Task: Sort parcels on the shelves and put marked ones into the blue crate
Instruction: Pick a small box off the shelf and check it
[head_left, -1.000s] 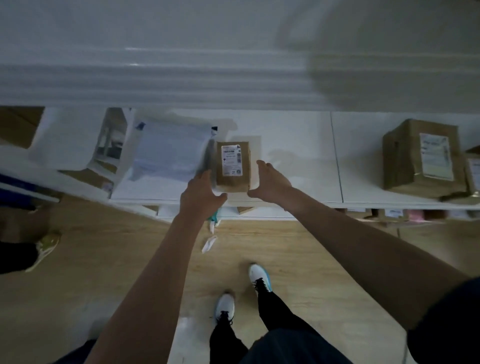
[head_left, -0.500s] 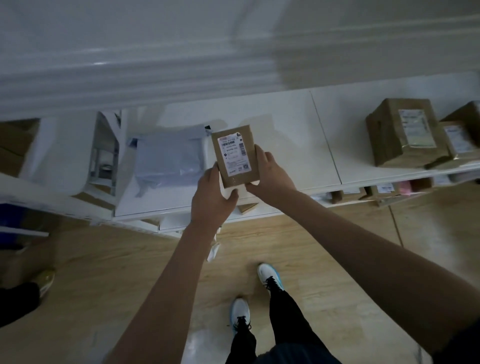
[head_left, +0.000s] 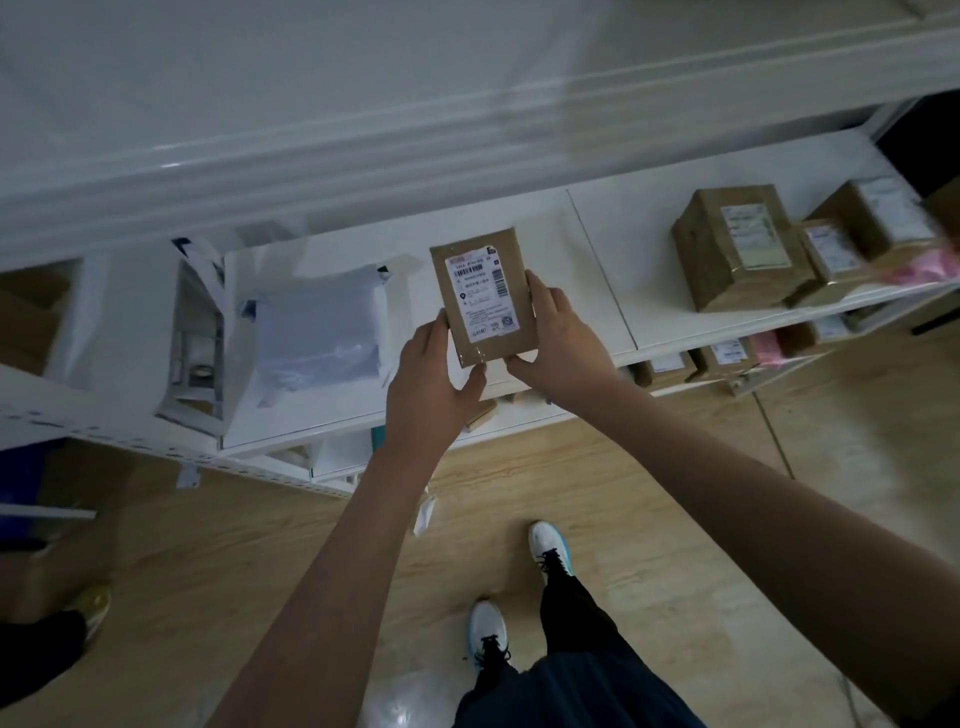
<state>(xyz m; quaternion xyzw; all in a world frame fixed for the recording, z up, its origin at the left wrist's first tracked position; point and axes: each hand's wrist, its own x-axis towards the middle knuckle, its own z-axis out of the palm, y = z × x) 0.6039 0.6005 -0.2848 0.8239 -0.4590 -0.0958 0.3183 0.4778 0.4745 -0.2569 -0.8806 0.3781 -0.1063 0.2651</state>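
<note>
A small flat brown parcel (head_left: 483, 291) with a white shipping label is held above the white shelf (head_left: 587, 270), label side facing me. My left hand (head_left: 434, 384) grips its lower left edge, thumb across the bottom corner. My right hand (head_left: 558, 343) grips its right edge and lower right corner. A grey plastic mailer bag (head_left: 322, 332) lies on the shelf just to the left. A blue shape at the far left edge (head_left: 21, 483) is dark and mostly hidden by the shelving; I cannot tell whether it is the crate.
Several brown boxes with labels (head_left: 743, 249) stand on the shelf at the right, beside a pink packet (head_left: 919, 267). More small parcels (head_left: 670, 369) sit on the lower shelf. Another person's shoe (head_left: 93, 608) is at the lower left. My own feet stand on the wooden floor (head_left: 727, 519).
Both hands have lifted the brown parcel off the shelf and raised it closer to me, label up. The view has swung a little to the left.
</note>
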